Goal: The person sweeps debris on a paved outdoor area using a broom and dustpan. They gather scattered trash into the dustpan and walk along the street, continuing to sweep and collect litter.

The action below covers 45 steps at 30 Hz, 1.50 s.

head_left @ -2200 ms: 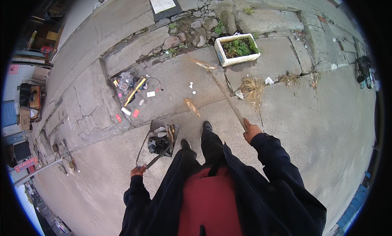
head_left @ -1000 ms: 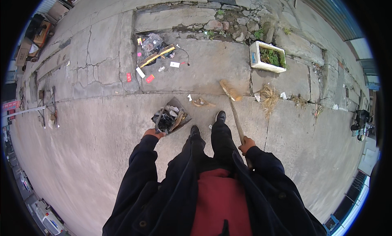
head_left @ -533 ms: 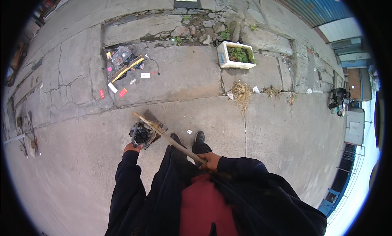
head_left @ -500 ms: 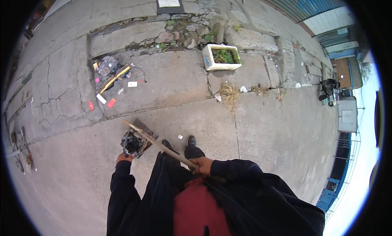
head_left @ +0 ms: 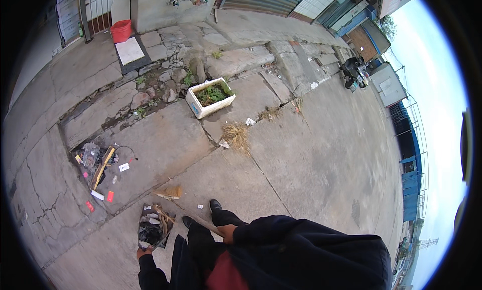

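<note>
Gripping a broom [head_left: 197, 218] by its handle, a person's right hand [head_left: 228, 233] is wrapping around the shaft, while the left hand [head_left: 144, 252] is clamping the near end of a dark dustpan [head_left: 167, 235], the 2 hands standing well apart. Litter, including black plastic [head_left: 149, 235], is filling the dustpan near 2 dark shoes [head_left: 215, 205]. Ahead, a white planter [head_left: 206, 111] of green plants is resting on cracked paving, a tuft of dry grass [head_left: 235, 134] sprouting nearby. To the left, a heap of rubbish [head_left: 90, 154] is spreading over a slab corner, a yellow bar [head_left: 103, 168] lying on it; 2 red packets [head_left: 110, 195] are lying between heap and dustpan. Farther off, a red bucket [head_left: 120, 33] is standing beside a white board [head_left: 129, 51], and a motorbike [head_left: 354, 71] is standing at right. From the right hand, the broom is pointing forward and left, its long axis running diagonally between the shoes. Its straw head [head_left: 170, 192] is lying just beyond the dustpan's far end, its own length running roughly left to right.
</note>
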### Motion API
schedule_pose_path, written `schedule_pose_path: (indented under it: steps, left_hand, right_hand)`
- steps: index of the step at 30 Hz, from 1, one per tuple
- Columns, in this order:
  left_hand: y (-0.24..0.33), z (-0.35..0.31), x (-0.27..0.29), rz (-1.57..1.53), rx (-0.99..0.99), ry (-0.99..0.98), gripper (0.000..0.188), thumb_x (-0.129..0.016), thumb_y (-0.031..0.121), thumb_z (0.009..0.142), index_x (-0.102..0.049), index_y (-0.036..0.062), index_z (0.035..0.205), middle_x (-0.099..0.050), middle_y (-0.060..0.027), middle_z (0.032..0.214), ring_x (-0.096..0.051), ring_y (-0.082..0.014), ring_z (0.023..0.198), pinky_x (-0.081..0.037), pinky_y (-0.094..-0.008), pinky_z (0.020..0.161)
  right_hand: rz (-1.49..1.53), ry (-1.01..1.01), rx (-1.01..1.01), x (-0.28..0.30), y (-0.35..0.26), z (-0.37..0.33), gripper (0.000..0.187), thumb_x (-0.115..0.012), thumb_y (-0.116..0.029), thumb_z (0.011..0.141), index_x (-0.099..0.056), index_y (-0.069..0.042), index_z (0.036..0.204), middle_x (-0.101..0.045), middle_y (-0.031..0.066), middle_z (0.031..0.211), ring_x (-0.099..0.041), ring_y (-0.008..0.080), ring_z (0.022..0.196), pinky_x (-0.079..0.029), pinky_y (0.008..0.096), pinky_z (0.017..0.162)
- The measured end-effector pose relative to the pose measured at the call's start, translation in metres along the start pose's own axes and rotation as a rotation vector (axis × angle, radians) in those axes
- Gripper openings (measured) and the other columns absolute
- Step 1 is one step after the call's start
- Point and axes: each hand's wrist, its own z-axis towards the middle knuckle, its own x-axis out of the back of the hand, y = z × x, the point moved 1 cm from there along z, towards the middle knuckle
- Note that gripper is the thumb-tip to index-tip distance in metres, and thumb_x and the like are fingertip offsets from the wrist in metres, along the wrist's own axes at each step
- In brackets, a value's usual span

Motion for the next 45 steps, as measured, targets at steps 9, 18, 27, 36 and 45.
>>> schedule_pose_path:
  steps: [9, 18, 27, 36, 45]
  left_hand:
    - [-0.009, 0.009, 0.002, -0.035, -0.030, -0.014, 0.043, -0.084, 0.031, 0.067, -0.065, -0.0054, 0.081, -0.068, -0.0147, 0.075, -0.065, -0.0262, 0.070, -0.050, -0.0396, 0.069]
    - [-0.053, 0.032, -0.012, -0.137, 0.083, -0.025, 0.042, -0.084, 0.033, 0.064, -0.065, -0.0039, 0.075, -0.066, -0.0112, 0.067, -0.060, -0.0225, 0.063, -0.049, -0.0386, 0.065]
    - [-0.055, 0.021, 0.006, -0.464, 0.412, -0.010, 0.046, -0.080, 0.039, 0.073, -0.061, 0.0000, 0.089, -0.057, -0.0097, 0.066, -0.055, -0.0223, 0.047, -0.049, -0.0357, 0.038]
    - [-0.027, 0.015, 0.033, -0.743, 0.563, 0.091, 0.057, -0.077, 0.052, 0.074, -0.058, 0.0009, 0.090, -0.054, -0.0094, 0.072, -0.051, -0.0228, 0.046, -0.048, -0.0351, 0.040]
    - [-0.041, 0.056, 0.020, -0.606, 0.560, 0.265, 0.060, -0.080, 0.051, 0.069, -0.066, -0.0060, 0.080, -0.066, -0.0151, 0.071, -0.063, -0.0281, 0.062, -0.049, -0.0403, 0.057]
  right_hand:
    - [0.209, -0.303, 0.100, -0.009, -0.016, -0.005, 0.058, -0.067, -0.027, 0.072, -0.059, -0.008, 0.126, -0.069, 0.0188, 0.100, -0.066, 0.0279, 0.095, -0.051, 0.0386, 0.083]
    - [0.261, -0.349, 0.087, 0.025, -0.019, -0.022, 0.051, -0.068, -0.021, 0.076, -0.059, -0.008, 0.124, -0.068, 0.0113, 0.094, -0.065, 0.0185, 0.078, -0.053, 0.0323, 0.069]
    - [0.379, -0.315, 0.049, 0.090, -0.059, -0.048, 0.041, -0.065, -0.015, 0.077, -0.061, -0.007, 0.117, -0.060, 0.0055, 0.067, -0.058, 0.0162, 0.052, -0.045, 0.0318, 0.050]
    - [0.350, -0.298, 0.130, 0.113, -0.124, -0.039, 0.054, -0.064, -0.017, 0.079, -0.052, -0.008, 0.130, -0.063, 0.0068, 0.079, -0.059, 0.0158, 0.057, -0.048, 0.0297, 0.054]
    - [-0.376, -0.034, 0.268, 0.172, -0.176, 0.026, 0.071, -0.062, -0.018, 0.074, -0.037, -0.005, 0.139, -0.063, 0.0297, 0.101, -0.062, 0.0442, 0.095, -0.050, 0.0456, 0.084]
